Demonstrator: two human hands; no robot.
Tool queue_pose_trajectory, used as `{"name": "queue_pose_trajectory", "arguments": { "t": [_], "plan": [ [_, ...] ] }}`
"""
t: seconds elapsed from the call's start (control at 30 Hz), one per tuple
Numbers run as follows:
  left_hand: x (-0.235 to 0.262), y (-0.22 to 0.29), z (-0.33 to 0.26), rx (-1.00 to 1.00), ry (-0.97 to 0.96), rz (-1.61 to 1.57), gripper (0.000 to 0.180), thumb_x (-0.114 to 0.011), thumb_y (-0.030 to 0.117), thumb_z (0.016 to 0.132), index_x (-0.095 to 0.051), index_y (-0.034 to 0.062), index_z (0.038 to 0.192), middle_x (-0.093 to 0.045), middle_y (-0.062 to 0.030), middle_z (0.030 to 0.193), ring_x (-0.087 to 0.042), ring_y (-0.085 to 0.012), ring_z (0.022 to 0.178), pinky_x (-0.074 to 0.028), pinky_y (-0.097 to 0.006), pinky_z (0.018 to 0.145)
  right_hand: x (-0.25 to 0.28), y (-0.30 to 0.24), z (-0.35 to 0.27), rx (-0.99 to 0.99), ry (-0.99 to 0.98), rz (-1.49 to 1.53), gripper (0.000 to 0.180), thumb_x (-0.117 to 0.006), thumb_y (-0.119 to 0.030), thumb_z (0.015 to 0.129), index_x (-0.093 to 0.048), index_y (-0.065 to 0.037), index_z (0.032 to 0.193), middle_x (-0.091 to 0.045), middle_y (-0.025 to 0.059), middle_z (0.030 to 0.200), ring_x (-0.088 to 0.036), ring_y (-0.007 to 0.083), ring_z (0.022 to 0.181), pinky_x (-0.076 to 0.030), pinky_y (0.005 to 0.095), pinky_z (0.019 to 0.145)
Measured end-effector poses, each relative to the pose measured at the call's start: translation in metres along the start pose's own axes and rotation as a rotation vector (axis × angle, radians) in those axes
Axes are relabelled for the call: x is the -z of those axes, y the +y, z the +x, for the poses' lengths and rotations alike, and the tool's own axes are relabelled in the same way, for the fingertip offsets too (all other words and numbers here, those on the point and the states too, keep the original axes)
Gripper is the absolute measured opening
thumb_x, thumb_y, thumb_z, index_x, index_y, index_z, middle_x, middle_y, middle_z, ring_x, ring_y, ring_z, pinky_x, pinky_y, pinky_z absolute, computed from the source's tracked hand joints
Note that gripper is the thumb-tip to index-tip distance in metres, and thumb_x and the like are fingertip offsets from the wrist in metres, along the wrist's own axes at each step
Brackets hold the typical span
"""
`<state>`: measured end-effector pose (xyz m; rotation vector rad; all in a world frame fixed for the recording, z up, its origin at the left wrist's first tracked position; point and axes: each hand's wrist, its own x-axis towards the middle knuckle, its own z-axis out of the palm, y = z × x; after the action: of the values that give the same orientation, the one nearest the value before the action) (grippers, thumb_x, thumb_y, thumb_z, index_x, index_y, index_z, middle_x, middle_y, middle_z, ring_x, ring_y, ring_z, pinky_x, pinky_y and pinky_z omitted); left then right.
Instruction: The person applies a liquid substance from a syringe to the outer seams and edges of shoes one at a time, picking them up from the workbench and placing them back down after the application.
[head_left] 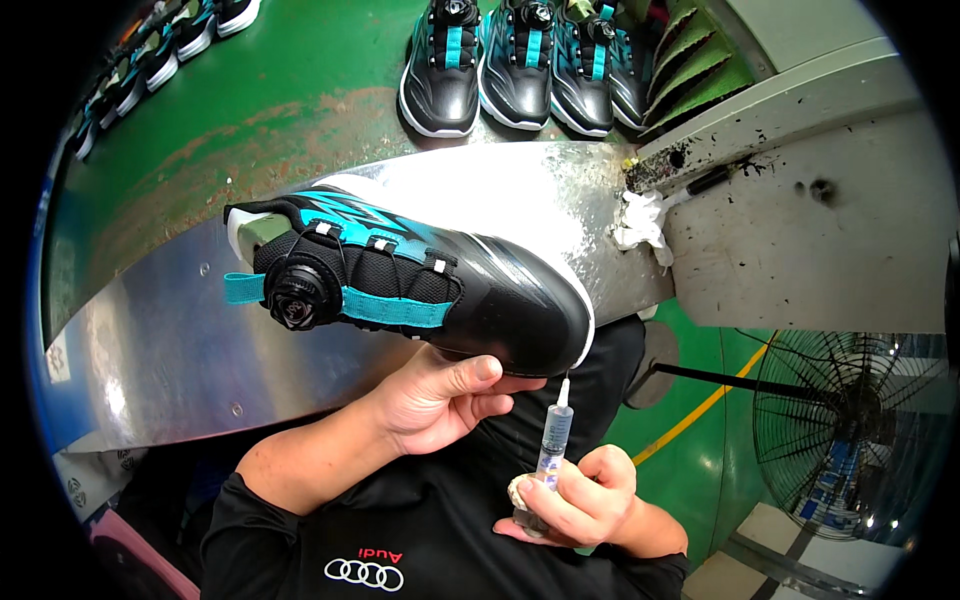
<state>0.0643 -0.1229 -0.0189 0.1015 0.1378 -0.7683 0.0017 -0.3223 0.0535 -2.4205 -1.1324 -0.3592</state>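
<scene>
A black and teal sports shoe point(510, 300) with a white sole edge and a round dial on its tongue lies on its side over the metal bench edge, toe pointing right. My left hand point(445, 395) holds it from below near the toe, thumb up and fingers partly hidden under it. In my right hand point(585, 500) is a clear syringe point(555, 440), upright, its thin tip at the sole edge by the toe. Whether the tip touches the shoe I cannot tell. Something pale wraps a right finger. A green form point(262, 235) shows inside the shoe's opening.
Several matching shoes point(515, 80) stand on the green surface point(300, 60) beyond the metal bench point(150, 370). More shoes line the far left. Crumpled white tissue point(640, 220) and a black marker point(708, 180) lie by the grey panel at right. A floor fan point(855, 420) stands lower right.
</scene>
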Motion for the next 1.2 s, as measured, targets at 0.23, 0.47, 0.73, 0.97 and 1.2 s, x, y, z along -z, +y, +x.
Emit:
{"name": "queue_pose_trajectory", "arguments": {
  "t": [0.23, 0.47, 0.73, 0.97, 1.2],
  "plan": [
    [0.005, 0.002, 0.0, -0.013, -0.009, 0.012, 0.033, -0.061, 0.008, 0.087, -0.054, 0.0039, 0.119, -0.059, -0.0135, 0.117, -0.056, -0.0293, 0.111, -0.056, -0.03, 0.081, -0.001, 0.001, -0.002, 0.059, 0.141, 0.068, 0.043, -0.079, -0.042, 0.061, -0.064, -0.015, 0.091, -0.057, -0.0031, 0.072, -0.033, 0.0097, 0.049, -0.025, 0.0237, 0.046],
    [0.042, 0.0, -0.052, 0.075, -0.079, -0.065, 0.045, -0.062, 0.002, 0.079, -0.052, 0.0039, 0.123, -0.06, -0.0148, 0.117, -0.058, -0.0273, 0.106, -0.047, -0.043, 0.088, -0.017, 0.054, -0.028, -0.06, 0.145, -0.006, 0.069, -0.074, -0.057, 0.066, -0.049, -0.011, 0.109, -0.052, 0.0064, 0.095, -0.046, 0.0242, 0.072, -0.036, 0.0363, 0.065],
    [0.014, 0.026, -0.153, -0.295, 0.387, 0.292, 0.073, -0.063, 0.005, 0.073, -0.028, -0.0066, 0.135, -0.045, -0.0224, 0.131, -0.047, -0.0318, 0.121, -0.036, -0.043, 0.105, -0.08, 0.117, 0.031, -0.123, 0.243, 0.128, 0.064, -0.075, -0.051, 0.065, -0.055, -0.008, 0.109, -0.059, 0.007, 0.092, -0.046, 0.0256, 0.072, -0.039, 0.0347, 0.069],
    [-0.002, 0.097, -0.083, -0.459, 0.403, 0.684, 0.062, -0.067, 0.013, 0.077, -0.037, -0.0077, 0.127, -0.055, -0.0193, 0.119, -0.058, -0.027, 0.107, -0.047, -0.038, 0.094, -0.095, 0.146, 0.045, -0.201, 0.269, 0.17, 0.063, -0.077, -0.046, 0.065, -0.055, -0.006, 0.109, -0.061, 0.0071, 0.089, -0.045, 0.0256, 0.074, -0.038, 0.0353, 0.073],
    [0.016, 0.234, 0.022, -0.48, 0.513, 0.977, 0.029, -0.06, 0.017, 0.087, -0.054, -0.0025, 0.107, -0.064, -0.0121, 0.101, -0.063, -0.0206, 0.091, -0.052, -0.036, 0.083, -0.093, 0.141, 0.05, -0.262, 0.269, 0.229, 0.06, -0.079, -0.042, 0.061, -0.058, -0.008, 0.107, -0.061, 0.0065, 0.086, -0.046, 0.0264, 0.074, -0.042, 0.035, 0.069]
  ]
}}
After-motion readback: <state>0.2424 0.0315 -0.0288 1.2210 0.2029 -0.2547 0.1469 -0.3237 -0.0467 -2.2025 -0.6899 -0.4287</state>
